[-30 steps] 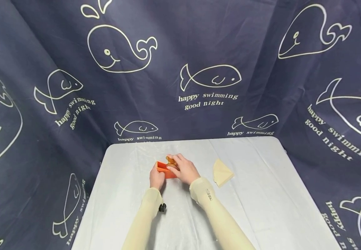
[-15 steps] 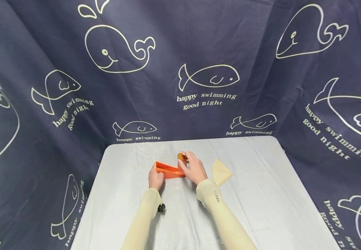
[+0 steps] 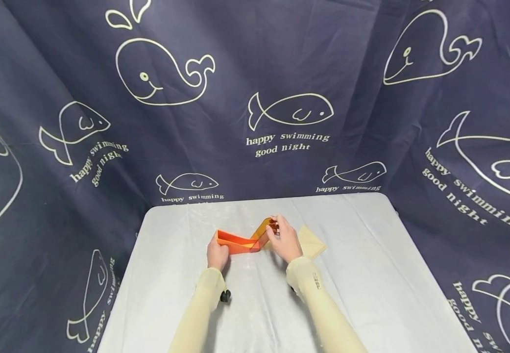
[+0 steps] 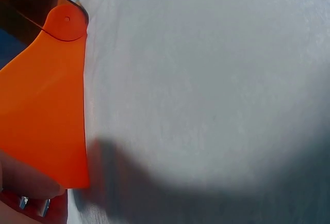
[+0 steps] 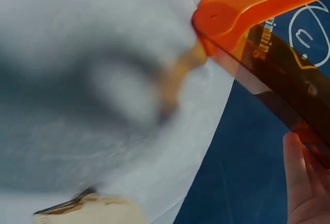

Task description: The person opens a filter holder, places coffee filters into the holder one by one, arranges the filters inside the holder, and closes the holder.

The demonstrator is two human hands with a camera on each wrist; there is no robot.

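In the head view an orange wedge-shaped box (image 3: 239, 246) stands on the table, its top uncovered. My left hand (image 3: 217, 254) grips its left end; in the left wrist view fingers (image 4: 28, 177) lie against the orange side wall. A see-through amber lid (image 3: 261, 229) is hinged at the box's right end and tilts up to the right. My right hand (image 3: 286, 242) holds the lid near its free end, with fingertips at its edge in the right wrist view. Beside that hand lie fan-shaped, beige coffee filter papers (image 3: 311, 241), partly hidden by it. The box's inside is mostly hidden.
A white cloth covers the table (image 3: 347, 294), whose far edge meets a dark blue curtain (image 3: 219, 122) printed with whales and fish. The curtain also hangs along both sides. A small black object (image 3: 225, 296) sits at the left wrist.
The right hand has moved right and swung the amber lid from above the box outward, past upright. The left hand keeps its grip on the box. The filter papers have stayed put.
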